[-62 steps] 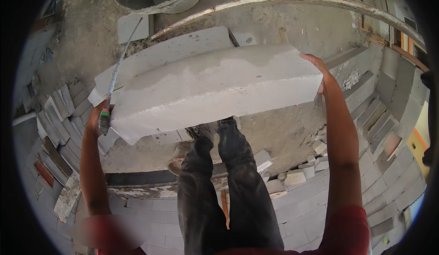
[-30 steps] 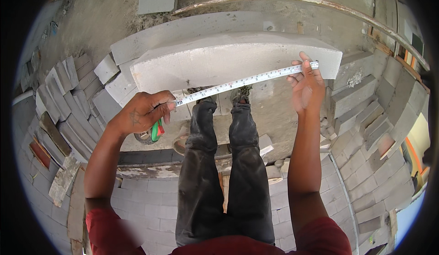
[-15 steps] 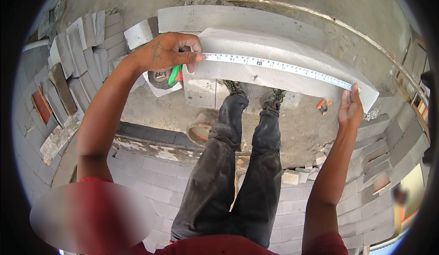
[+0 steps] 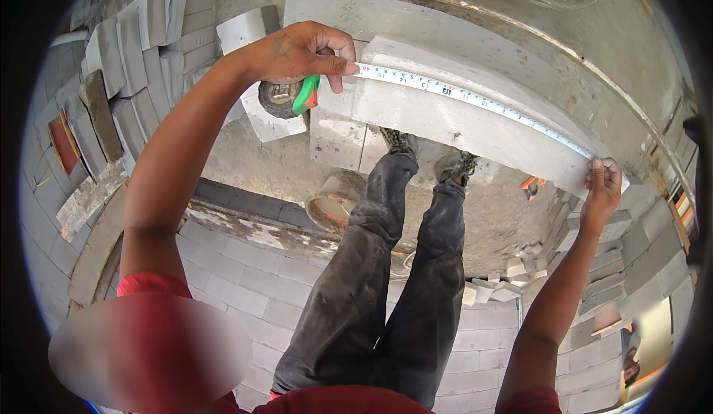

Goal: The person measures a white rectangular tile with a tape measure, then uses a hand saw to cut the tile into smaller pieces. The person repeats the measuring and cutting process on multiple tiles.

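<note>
Here, left fingers (image 4: 340, 65), right fingers (image 4: 610, 169) pinched; tape (image 4: 425, 85) between

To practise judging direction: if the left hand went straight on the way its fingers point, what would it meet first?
Beyond the tape measure it holds, the left hand would probably meet the left end of the pale block first; depth is unclear, so it might pass over.
</note>
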Tool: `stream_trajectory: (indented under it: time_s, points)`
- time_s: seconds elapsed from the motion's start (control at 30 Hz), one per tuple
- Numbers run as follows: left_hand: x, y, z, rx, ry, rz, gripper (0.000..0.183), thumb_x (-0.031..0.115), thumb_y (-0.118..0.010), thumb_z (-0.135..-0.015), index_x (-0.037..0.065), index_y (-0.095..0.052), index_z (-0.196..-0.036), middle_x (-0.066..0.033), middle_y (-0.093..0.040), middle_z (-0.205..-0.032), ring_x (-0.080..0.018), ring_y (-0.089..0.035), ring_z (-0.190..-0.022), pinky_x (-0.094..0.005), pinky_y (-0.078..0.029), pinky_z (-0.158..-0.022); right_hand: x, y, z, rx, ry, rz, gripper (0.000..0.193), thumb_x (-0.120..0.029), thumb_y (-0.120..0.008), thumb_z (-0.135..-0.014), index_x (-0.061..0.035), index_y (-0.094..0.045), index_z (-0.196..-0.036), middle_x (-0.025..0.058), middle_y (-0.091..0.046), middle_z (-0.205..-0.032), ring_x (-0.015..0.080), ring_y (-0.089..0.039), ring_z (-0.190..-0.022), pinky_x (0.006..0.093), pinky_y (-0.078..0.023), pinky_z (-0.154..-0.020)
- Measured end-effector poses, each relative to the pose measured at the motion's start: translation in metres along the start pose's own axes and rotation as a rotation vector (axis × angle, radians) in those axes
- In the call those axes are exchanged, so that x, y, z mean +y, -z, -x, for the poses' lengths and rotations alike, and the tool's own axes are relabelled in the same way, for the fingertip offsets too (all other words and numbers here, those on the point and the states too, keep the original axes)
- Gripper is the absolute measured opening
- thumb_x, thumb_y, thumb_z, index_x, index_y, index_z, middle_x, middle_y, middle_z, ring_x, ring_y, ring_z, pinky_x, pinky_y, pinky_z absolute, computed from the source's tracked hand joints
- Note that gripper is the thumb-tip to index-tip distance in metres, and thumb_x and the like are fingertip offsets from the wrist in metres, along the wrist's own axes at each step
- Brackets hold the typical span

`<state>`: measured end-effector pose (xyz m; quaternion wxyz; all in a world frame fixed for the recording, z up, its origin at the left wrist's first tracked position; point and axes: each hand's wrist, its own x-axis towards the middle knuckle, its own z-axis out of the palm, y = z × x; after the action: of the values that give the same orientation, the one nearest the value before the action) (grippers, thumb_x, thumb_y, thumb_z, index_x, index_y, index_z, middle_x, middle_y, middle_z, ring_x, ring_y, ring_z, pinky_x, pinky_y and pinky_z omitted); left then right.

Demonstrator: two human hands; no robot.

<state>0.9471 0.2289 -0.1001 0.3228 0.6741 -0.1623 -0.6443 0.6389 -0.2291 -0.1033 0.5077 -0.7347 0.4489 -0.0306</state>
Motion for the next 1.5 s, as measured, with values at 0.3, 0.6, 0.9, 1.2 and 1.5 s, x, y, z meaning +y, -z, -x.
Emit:
stream_trajectory:
  time_s: [0.3, 0.6, 0.9, 1.2, 1.5]
  points:
    - [0.01, 0.003, -0.007, -0.047, -0.031, 0.087, 0.02, 0.021, -0.071, -0.087, 0.003, -0.064, -0.091, -0.0077, -0.068, -0.082, -0.0142, -0.069, -0.077, -0.0277, -0.052, -0.071, -0.006, 0.033, -0.019, -0.156, 0.011, 0.287, 0.011, -0.016, -0.064, -0.094, -0.0072, -0.06, -0.099, -0.0039, -0.054, -0.076, 0.0035, -0.041, -0.065, 0.0197, -0.03, -0.057]
    - [0.005, 0.012, -0.008, -0.051, -0.018, 0.072, 0.025, 0.025, -0.072, -0.085, 0.002, -0.066, -0.09, -0.0072, -0.067, -0.08, -0.0153, -0.07, -0.078, -0.0276, -0.053, -0.068, 0.006, 0.062, -0.028, -0.179, 0.011, 0.339, 0.011, -0.015, -0.062, -0.095, -0.0062, -0.061, -0.1, -0.0047, -0.049, -0.073, 0.0051, -0.038, -0.065, 0.021, -0.03, -0.059]
    - [0.006, 0.008, -0.012, -0.059, 0.004, 0.081, 0.018, 0.02, -0.069, -0.085, 0.002, -0.065, -0.089, -0.0096, -0.07, -0.081, -0.0151, -0.07, -0.077, -0.0271, -0.052, -0.071, 0.004, 0.072, -0.045, -0.271, -0.043, 0.295, 0.011, -0.016, -0.059, -0.096, -0.0052, -0.06, -0.098, -0.0037, -0.046, -0.077, 0.0066, -0.04, -0.068, 0.0215, -0.031, -0.062]
    - [0.001, 0.007, -0.013, -0.072, 0.022, 0.138, 0.019, 0.021, -0.067, -0.09, 0.002, -0.066, -0.088, -0.0073, -0.068, -0.08, -0.0157, -0.071, -0.076, -0.0262, -0.051, -0.069, -0.001, 0.082, -0.047, -0.404, -0.102, 0.274, 0.014, -0.02, -0.058, -0.096, -0.0056, -0.057, -0.096, -0.0018, -0.048, -0.081, 0.0091, -0.043, -0.072, 0.0239, -0.034, -0.068]
    - [0.006, 0.022, -0.019, -0.145, 0.074, -0.018, 0.021, 0.023, -0.064, -0.093, 0.001, -0.065, -0.095, -0.0073, -0.068, -0.083, -0.0167, -0.071, -0.075, -0.0302, -0.055, -0.07, -0.008, 0.081, -0.048, -0.428, -0.13, 0.331, 0.017, -0.023, -0.058, -0.097, -0.0068, -0.057, -0.095, -0.0022, -0.047, -0.08, 0.0087, -0.042, -0.073, 0.0228, -0.033, -0.068]
